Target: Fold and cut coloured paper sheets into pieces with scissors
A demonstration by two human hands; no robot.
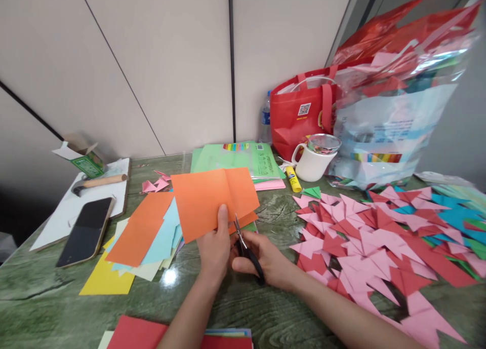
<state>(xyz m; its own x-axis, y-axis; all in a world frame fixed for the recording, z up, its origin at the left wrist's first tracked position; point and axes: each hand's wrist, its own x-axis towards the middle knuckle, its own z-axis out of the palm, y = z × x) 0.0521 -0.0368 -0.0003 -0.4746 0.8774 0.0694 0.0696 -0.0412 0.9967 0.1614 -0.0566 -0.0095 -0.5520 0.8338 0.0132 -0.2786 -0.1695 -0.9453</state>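
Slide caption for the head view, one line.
Left hand holds orange paper while the right hand holds scissors at its edge.

Orange paper and scissors fill the centre. Folded paper blocks the right side; a mug and plastic bag stand toward upper right. At lower left, bare table lets a hand pass below the phone.

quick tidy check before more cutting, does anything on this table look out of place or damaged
The hammer looks odd: it lies on the white board at left, a heavy tool among orange paper and scissors. The folded pieces at right are jumbled, but I see no obvious damage.
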